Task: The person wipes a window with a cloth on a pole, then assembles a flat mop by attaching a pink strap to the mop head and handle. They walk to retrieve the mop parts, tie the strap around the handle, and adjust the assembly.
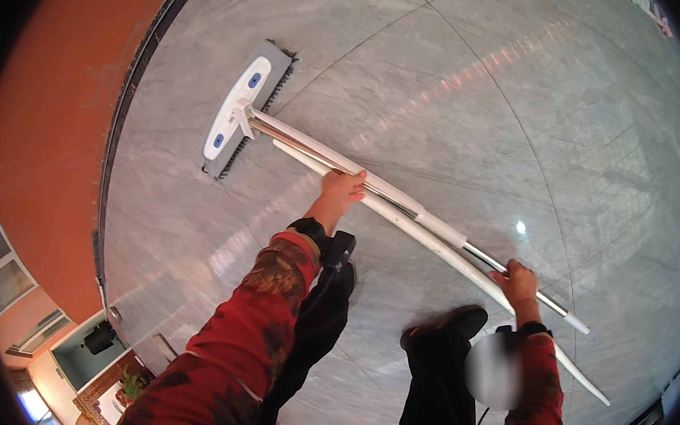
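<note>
A long-handled flat mop stretches from upper left to lower right in front of me. Its wide mop head has a white plate with two blue clips, a grey pad and a dark fringed edge. Closed around the white handle near its middle is my left hand. Farther down, my right hand grips the thinner metal part of the handle. A second white pole runs alongside, passing by both hands; whether the left fingers also hold it, I cannot tell. Both wrists wear black bands.
Grey tiled floor spreads around the mop, with light reflections on it. An orange wall borders the left side. My dark shoes are below the poles. At the lower left are a cabinet and a plant.
</note>
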The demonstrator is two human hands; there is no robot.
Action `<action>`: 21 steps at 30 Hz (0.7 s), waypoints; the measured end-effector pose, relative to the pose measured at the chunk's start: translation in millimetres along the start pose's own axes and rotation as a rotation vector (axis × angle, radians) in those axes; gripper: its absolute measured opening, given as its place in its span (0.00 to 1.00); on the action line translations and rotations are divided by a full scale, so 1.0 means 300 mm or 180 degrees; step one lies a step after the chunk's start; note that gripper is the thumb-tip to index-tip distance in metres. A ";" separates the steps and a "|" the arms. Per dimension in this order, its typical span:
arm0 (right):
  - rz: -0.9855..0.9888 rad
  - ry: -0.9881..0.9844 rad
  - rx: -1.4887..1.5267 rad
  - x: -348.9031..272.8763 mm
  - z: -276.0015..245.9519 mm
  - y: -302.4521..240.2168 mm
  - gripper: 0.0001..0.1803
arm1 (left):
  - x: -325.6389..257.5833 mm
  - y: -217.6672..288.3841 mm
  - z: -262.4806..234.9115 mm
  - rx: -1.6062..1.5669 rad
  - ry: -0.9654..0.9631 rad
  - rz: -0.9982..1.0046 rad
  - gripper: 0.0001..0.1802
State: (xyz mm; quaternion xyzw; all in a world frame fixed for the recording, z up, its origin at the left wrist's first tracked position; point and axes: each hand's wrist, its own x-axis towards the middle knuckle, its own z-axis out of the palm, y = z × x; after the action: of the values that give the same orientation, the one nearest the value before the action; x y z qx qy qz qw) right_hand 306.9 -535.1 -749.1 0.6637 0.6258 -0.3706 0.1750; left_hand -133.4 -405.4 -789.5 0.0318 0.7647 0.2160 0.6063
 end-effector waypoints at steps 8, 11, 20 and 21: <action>0.0041 0.0274 0.0368 -0.086 0.214 -0.047 0.25 | -0.119 -0.179 0.043 -0.0045 0.0844 -0.0389 0.32; -0.0161 0.0372 0.0156 -0.101 0.201 -0.095 0.31 | -0.126 -0.192 0.038 -0.0358 0.0025 -0.0344 0.35; 0.0380 0.0492 0.1108 -0.617 0.151 0.133 0.26 | -0.567 -0.286 -0.455 0.0109 -0.0484 0.0366 0.20; 0.0420 0.0380 0.0995 -0.748 0.137 0.169 0.24 | -0.665 -0.260 -0.562 0.0313 -0.0869 0.0098 0.20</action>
State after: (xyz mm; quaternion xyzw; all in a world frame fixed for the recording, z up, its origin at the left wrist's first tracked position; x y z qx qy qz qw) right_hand 357.3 -728.9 -628.5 0.7433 0.5248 -0.4110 0.0561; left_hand -223.0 -587.2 -607.0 0.1022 0.6842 0.1812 0.6990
